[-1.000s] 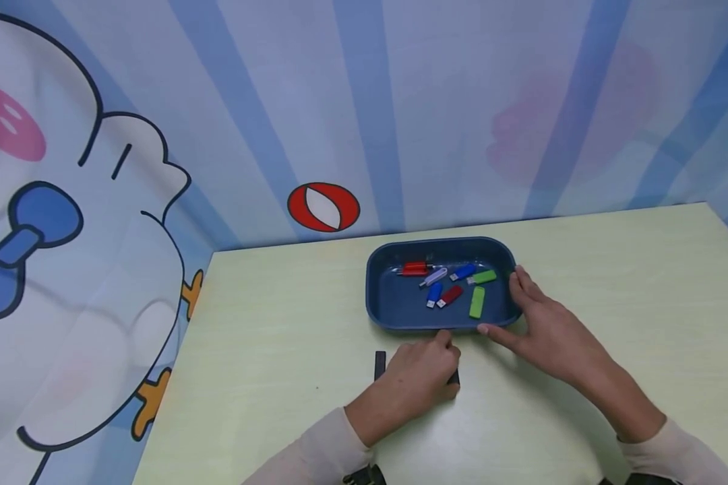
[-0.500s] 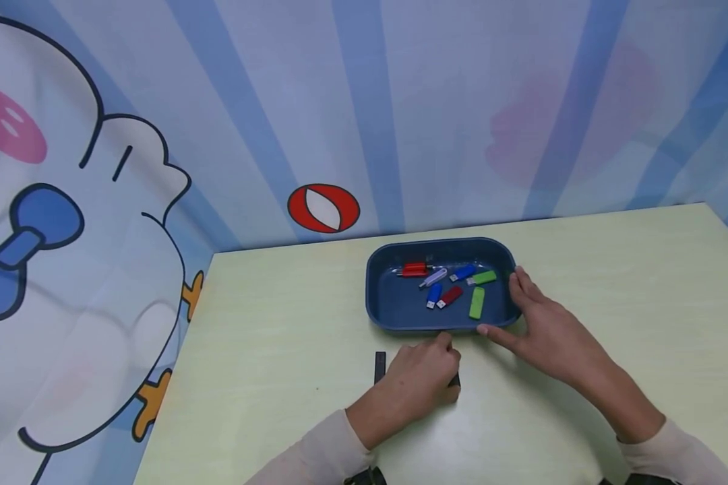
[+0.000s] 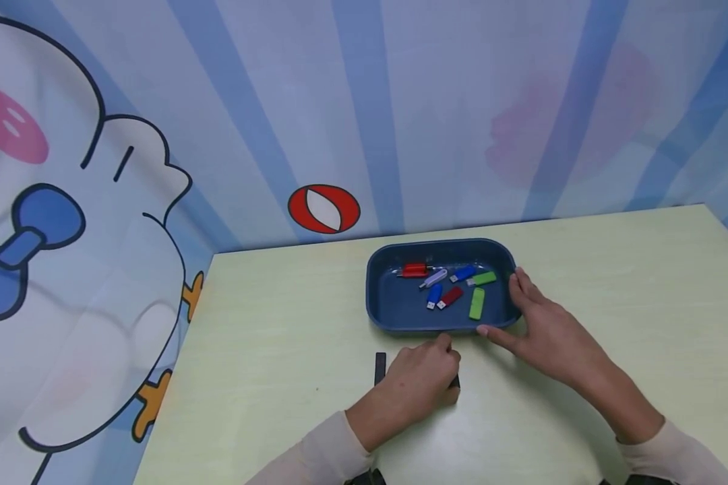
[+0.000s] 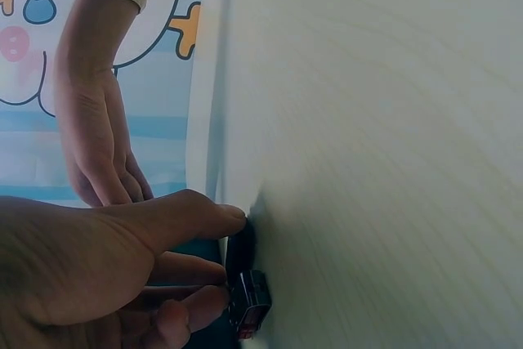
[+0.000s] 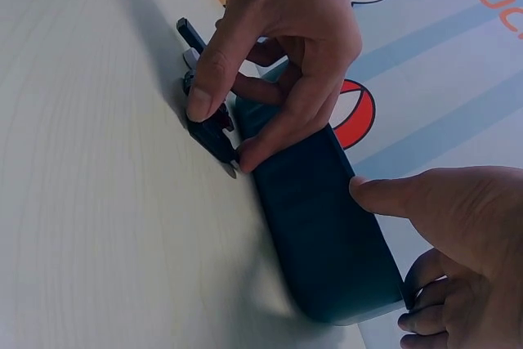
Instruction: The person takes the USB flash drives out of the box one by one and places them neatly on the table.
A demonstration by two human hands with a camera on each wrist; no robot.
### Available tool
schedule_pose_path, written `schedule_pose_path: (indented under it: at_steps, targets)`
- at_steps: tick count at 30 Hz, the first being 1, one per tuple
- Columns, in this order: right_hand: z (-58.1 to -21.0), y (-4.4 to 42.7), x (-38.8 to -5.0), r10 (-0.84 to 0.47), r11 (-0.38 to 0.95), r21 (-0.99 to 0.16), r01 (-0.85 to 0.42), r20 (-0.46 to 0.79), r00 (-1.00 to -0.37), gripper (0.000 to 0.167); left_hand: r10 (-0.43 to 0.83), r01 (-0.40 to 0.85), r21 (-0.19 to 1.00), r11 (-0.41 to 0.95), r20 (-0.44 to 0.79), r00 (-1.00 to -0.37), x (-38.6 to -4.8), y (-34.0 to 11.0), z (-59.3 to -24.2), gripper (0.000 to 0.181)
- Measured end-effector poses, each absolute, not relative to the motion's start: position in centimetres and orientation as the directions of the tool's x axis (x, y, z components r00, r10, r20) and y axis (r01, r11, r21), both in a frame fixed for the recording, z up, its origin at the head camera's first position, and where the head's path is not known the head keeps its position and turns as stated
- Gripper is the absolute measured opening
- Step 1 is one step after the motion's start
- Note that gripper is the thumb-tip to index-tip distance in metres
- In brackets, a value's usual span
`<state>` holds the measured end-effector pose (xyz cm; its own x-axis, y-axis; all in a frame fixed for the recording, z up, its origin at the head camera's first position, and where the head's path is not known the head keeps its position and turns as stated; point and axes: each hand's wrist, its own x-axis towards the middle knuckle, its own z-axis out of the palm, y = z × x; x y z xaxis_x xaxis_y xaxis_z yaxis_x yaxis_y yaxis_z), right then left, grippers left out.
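On the pale table, my left hand (image 3: 415, 377) is just in front of a dark blue tray (image 3: 379, 316). Its thumb and fingers pinch a small black USB stick (image 5: 211, 140), mostly covered by the hand in the head view. A second black stick (image 3: 380, 367) lies left of that hand, with more small pieces partly hidden under the fingers. My right hand (image 3: 555, 337) grips the tray's near right corner, thumb at the front rim and fingers along the right side. Inside the tray lie several USB sticks: red ones (image 3: 414, 270), blue ones (image 3: 463, 273), green ones (image 3: 476, 303) and a pale purple one (image 3: 433, 277).
The light wooden table (image 3: 267, 350) reaches back to a blue striped cloth wall (image 3: 364, 121) with cartoon prints. The tray stands a short way in front of the table's back edge.
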<state>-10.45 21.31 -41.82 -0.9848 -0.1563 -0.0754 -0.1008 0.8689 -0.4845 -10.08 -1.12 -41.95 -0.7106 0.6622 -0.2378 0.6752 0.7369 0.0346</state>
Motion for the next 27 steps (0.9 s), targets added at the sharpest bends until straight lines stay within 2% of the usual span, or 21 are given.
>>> schedule_pose_path:
  at_steps: [13,23,27]
  targets:
    - [-41.9,21.5,-10.5,-0.16,0.874,-0.476,-0.101,-0.085,-0.983,0.113,0.664,0.669,0.071,0.74,-0.236,-0.709,-10.0,-1.2,-41.4,0.03]
    - [-42.0,21.7,-10.5,-0.16,0.876,-0.472,-0.101,-0.088,-0.983,0.114,0.71,0.708,0.068,0.703,-0.115,-0.695,-9.9,-1.3,-40.6,0.028]
    - [-42.1,21.4,-10.6,-0.168,0.873,-0.476,-0.109,-0.084,-0.982,0.114,0.707,0.703,0.078,0.707,-0.103,-0.699,-9.9,-1.7,-40.3,0.027]
